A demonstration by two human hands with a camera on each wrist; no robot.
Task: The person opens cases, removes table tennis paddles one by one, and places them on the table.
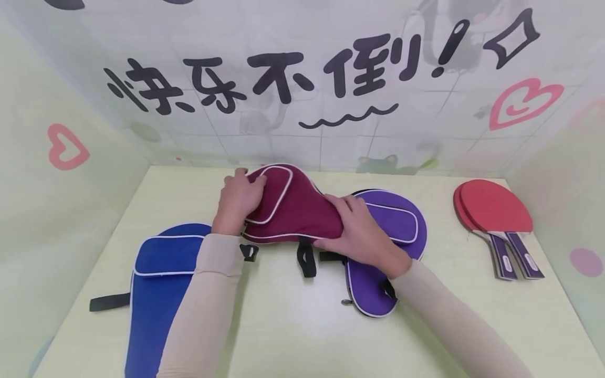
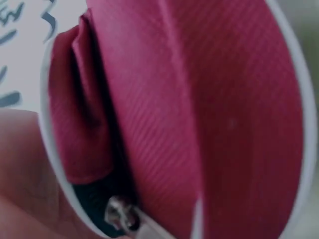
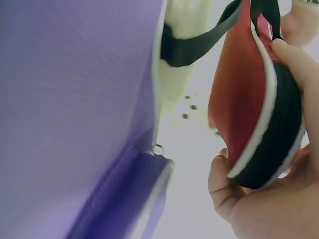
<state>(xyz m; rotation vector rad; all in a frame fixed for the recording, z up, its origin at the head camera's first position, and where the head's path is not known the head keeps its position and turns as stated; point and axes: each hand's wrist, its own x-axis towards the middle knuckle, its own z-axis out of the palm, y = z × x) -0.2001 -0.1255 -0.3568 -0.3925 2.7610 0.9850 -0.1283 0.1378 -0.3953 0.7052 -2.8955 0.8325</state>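
Observation:
Both hands hold a maroon table tennis paddle case (image 1: pixel 302 210) with white piping and a front pocket, near the back wall. My left hand (image 1: pixel 240 197) grips its wide pocket end. Around the narrow end, my right hand (image 1: pixel 356 231) has its thumb below and fingers above. A black strap loop (image 1: pixel 307 260) hangs from the lower side. In the left wrist view, a metal zipper pull (image 2: pixel 119 213) shows at the case's edge. The right wrist view shows the right hand's fingers (image 3: pixel 222 184) curled around the narrow end, beside a black zipper band (image 3: pixel 274 134).
A purple paddle case (image 1: pixel 378 289) lies partly under the right hand and wrist. The left forearm crosses over a blue paddle case (image 1: pixel 156 304) at front left. Two red paddles (image 1: pixel 496 207) overlap at the right. Printed walls enclose the pale table (image 1: pixel 293 325) at back and sides.

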